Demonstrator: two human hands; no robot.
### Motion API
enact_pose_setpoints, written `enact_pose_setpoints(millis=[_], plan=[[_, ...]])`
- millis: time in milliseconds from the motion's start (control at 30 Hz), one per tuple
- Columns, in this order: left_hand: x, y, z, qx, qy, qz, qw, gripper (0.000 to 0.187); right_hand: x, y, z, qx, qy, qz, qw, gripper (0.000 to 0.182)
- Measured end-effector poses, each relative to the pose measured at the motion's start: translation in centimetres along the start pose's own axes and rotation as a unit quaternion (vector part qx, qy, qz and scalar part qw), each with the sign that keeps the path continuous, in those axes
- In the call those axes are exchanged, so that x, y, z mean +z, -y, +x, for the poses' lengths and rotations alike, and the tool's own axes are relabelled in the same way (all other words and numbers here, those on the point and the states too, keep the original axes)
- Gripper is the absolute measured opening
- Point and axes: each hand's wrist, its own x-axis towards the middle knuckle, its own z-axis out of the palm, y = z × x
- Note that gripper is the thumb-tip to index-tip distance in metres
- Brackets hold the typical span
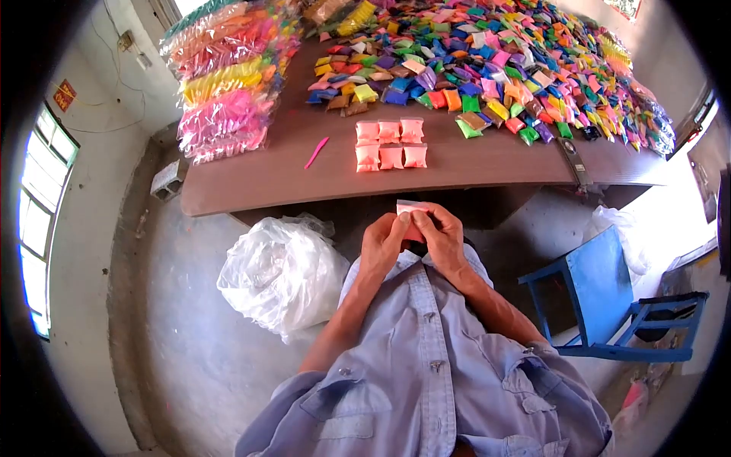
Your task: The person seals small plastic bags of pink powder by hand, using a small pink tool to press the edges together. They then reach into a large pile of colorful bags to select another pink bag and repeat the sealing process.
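Note:
Between my two hands, just off the table's front edge, is a small clear bag with pink-orange contents (412, 206). My left hand (381, 242) pinches its left side, thumb on the near face. On the other side my right hand (444, 238) grips it in the same way. The bag's pale top strip shows above my fingers; its lower part is mostly covered by my thumbs. Beyond it on the table lie several similar pink-orange bags (391, 157) in two rows. To their left rests a thin pink plastic tool (316, 152).
A large heap of small colourful packets (457, 68) covers the table's (304, 179) back and right. Long clear bags of coloured pieces (228, 84) are stacked at left. A dark flat tool (572, 161) lies near the right edge. White plastic bag (282, 274) and blue chair (601, 282) flank me.

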Motion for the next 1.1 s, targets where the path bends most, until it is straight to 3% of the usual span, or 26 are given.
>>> enact_pose_setpoints(millis=[200, 267, 367, 400, 467, 600, 700, 767, 867, 967, 1100], plan=[[-0.3, 1.1, 0.4, 0.074, -0.058, 0.137, 0.986, 0.039, 0.3, 0.6, 0.0, 0.100, 0.056, 0.071, 0.991, 0.029], [-0.3, 1.4, 0.3, 0.080, -0.070, 0.161, 0.981, 0.039, 0.3, -1.0, -0.2, 0.075, 0.060, 0.052, 0.994, 0.032], [0.1, 0.8, 0.0, 0.008, -0.038, -0.005, 0.999, 0.043, 0.7, -0.2, -0.4, 0.087, 0.050, 0.097, 0.990, 0.030], [0.3, 0.6, 0.0, 0.008, -0.036, -0.006, 0.999, 0.043, 0.5, -0.3, -0.4, 0.087, 0.047, 0.096, 0.990, 0.030], [0.6, -0.1, -0.3, -0.027, -0.020, -0.040, 0.999, 0.043, 0.0, -0.5, -0.1, 0.034, 0.032, -0.024, 0.999, 0.029], [0.6, -0.2, -0.6, -0.036, 0.004, -0.024, 0.999, 0.043, 0.2, -0.3, -0.1, 0.043, 0.011, -0.036, 0.998, 0.030], [0.2, 1.4, 0.0, 0.005, -0.023, 0.031, 0.999, 0.043, 0.4, -1.2, -0.1, 0.050, 0.010, 0.050, 0.997, 0.031], [-0.3, 2.0, 0.2, 0.007, -0.025, 0.080, 0.996, 0.043, 0.5, -0.9, -0.2, 0.087, 0.036, 0.083, 0.992, 0.031], [0.1, 0.8, -0.2, -0.014, -0.030, 0.038, 0.999, 0.042, 0.1, -0.3, -0.2, 0.144, 0.062, 0.110, 0.981, 0.031], [0.5, -0.1, -0.6, -0.048, -0.015, -0.049, 0.998, 0.039, 0.5, -0.4, -0.1, 0.083, 0.022, 0.059, 0.995, 0.031], [0.2, 1.2, -0.1, -0.040, 0.003, -0.047, 0.998, 0.037, 0.1, -1.2, 0.1, 0.067, 0.016, 0.040, 0.997, 0.029]])
